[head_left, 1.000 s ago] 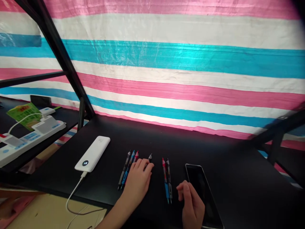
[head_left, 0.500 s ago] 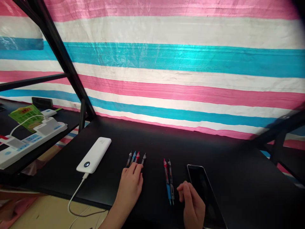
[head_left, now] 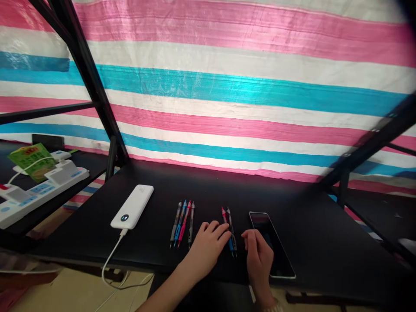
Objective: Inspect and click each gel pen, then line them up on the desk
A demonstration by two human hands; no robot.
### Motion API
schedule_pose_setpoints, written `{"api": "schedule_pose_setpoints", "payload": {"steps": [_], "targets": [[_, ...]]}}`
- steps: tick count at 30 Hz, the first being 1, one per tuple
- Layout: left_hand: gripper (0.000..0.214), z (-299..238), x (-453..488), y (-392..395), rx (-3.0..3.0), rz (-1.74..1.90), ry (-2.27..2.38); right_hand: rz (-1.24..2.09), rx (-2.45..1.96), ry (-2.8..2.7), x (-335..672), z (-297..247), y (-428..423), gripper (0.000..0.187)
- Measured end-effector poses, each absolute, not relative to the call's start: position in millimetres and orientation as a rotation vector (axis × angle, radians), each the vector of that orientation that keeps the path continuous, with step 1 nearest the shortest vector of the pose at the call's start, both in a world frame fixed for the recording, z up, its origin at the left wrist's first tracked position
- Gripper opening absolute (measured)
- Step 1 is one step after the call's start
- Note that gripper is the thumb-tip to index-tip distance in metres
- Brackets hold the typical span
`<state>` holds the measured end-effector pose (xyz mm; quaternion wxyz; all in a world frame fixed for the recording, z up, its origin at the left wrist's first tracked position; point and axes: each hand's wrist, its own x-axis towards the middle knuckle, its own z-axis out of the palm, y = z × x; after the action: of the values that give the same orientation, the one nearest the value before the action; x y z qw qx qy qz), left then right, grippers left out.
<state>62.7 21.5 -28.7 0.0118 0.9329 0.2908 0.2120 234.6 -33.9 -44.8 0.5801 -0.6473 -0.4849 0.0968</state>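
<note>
My left hand [head_left: 209, 247] reaches over the black table with its fingers apart. Its fingertips are at a pen with a red top and blue grip [head_left: 231, 244]; whether they touch it I cannot tell. Close beside that pen lies a grey-black pen [head_left: 232, 234]. My right hand [head_left: 258, 251] is curled closed, its thumb against the fingers, and nothing shows in it. It is just right of the pair and partly covers a dark smartphone [head_left: 280, 253]. Left of my left hand, several pens lie side by side, among them a blue pen [head_left: 180, 223] and a red pen [head_left: 184, 223].
A white power bank [head_left: 134, 206] with a cable [head_left: 108, 255] plugged in lies at the table's left. Further left, a white power strip [head_left: 42, 190] and a green packet [head_left: 32, 160] sit on another surface. Black frame bars and a striped sheet [head_left: 227, 130] stand behind.
My left hand has left the several pens and moved right to the pair. Those pens now show whole. My right hand stays curled near the phone. The view has shifted slightly.
</note>
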Motion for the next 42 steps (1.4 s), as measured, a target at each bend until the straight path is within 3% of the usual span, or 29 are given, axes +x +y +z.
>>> {"api": "schedule_pose_setpoints", "payload": {"steps": [15, 23, 34, 42], "targets": [[0.016, -22.3, 72.4, 38.4, 3.110, 0.541, 0.804, -0.030, -1.596, -1.226, 235.5, -52.6, -24.2, 0.057], [0.007, -27.0, 67.8, 45.7, 3.176, 0.717, 0.736, 0.047, -1.465, -1.166, 228.6, -45.1, -27.6, 0.048], [0.033, -26.2, 62.2, 38.8, 3.005, 1.323, 0.725, 0.519, -1.068, -0.993, 230.9, -50.2, -41.1, 0.041], [0.035, -22.9, 56.5, 38.0, 3.001, 1.549, 0.745, 1.159, -0.593, -0.960, 229.0, -45.0, -54.1, 0.047]]}}
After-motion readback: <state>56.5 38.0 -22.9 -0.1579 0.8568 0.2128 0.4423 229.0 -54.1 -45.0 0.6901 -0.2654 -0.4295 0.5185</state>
